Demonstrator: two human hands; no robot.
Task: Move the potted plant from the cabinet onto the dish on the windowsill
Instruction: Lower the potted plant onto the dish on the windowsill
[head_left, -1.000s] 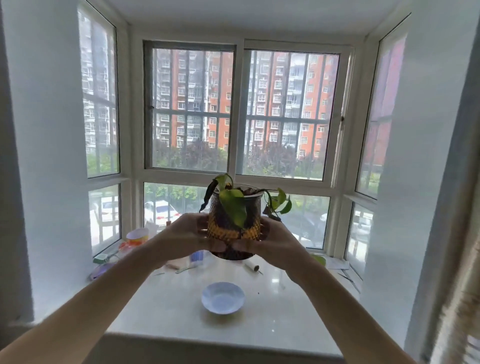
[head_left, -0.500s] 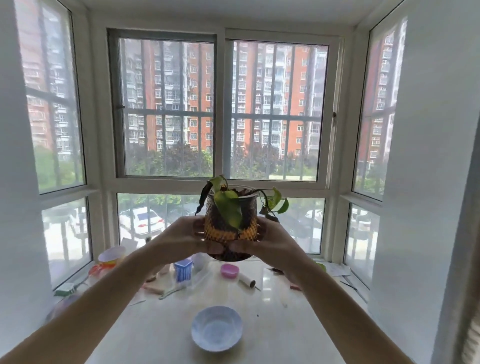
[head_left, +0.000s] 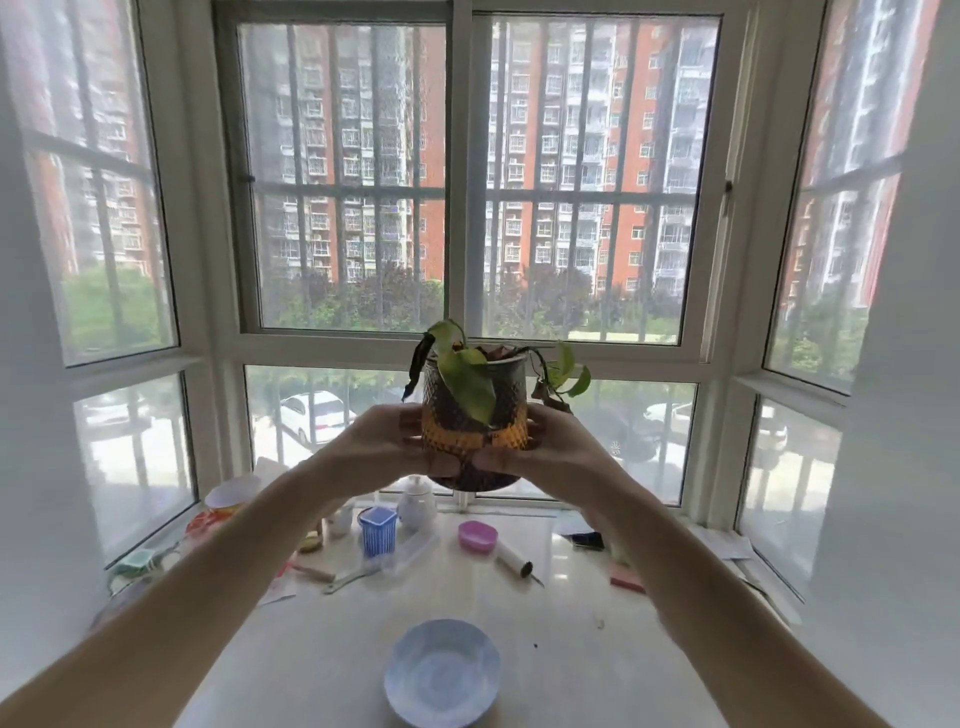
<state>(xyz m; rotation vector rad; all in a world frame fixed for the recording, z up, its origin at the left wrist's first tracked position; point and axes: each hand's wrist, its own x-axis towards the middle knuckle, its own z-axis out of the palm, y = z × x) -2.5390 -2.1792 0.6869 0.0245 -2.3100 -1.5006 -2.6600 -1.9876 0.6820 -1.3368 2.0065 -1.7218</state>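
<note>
Pale, glossy stone makes up the windowsill, a broad ledge inside a bay of white-framed windows with bars outside the glass. Above it, held out at arm's length, the potted plant hangs in the air, well clear of the ledge: a textured pot, dark above and below with an orange band round the middle, carrying a few green leaves and some limp, browned ones that droop over the rim. The left hand and the right hand clasp it from opposite sides, palms pressed to the pot's wall and thumbs meeting across its front. Below the pot and nearer the camera, the dish lies alone on the sill, a shallow pale-blue bowl with nothing in it. Clutter sits farther back along the glass: a white teapot, a blue ribbed cup just in front of it, a pink lidded box to the right, a white pen-like tool lying beside that, and an orange-and-white tub at the far left. What those containers hold cannot be seen.
</note>
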